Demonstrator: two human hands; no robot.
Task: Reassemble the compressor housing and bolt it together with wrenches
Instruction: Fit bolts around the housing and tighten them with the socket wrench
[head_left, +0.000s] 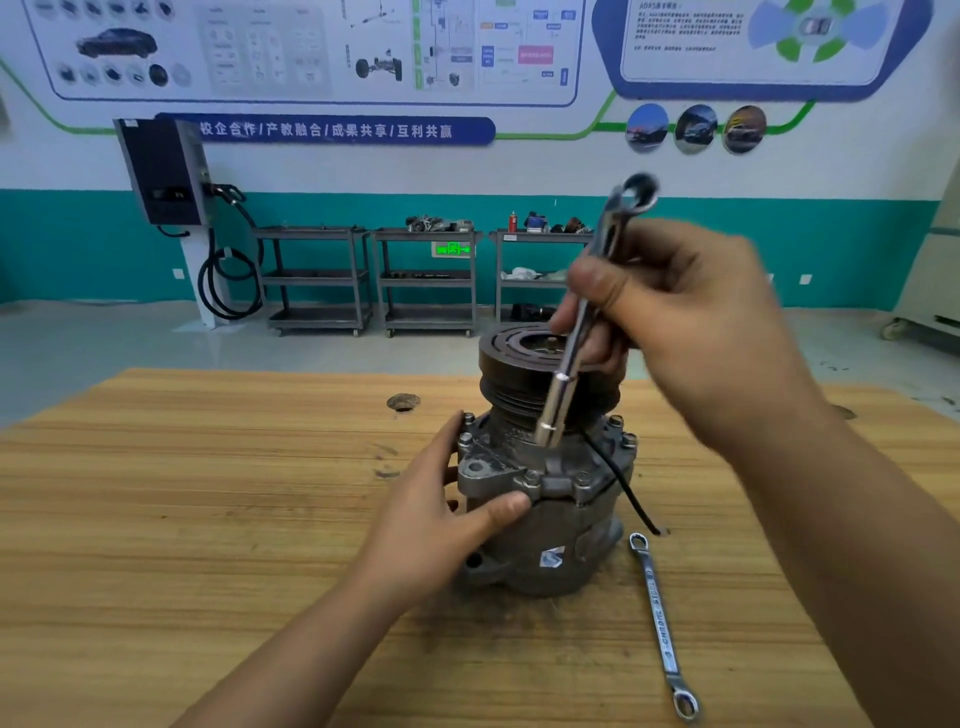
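Bracing the compressor (545, 499) upright at table (208, 519) center, left hand (441, 525) spreads fingers wide vs flange so it likely won't twist. Right hand (691, 322) grips ring wrench (582, 332) w/ closed fingers, lower end near flange bolts (531, 477). Spare wrench (662, 629) lies near-right.
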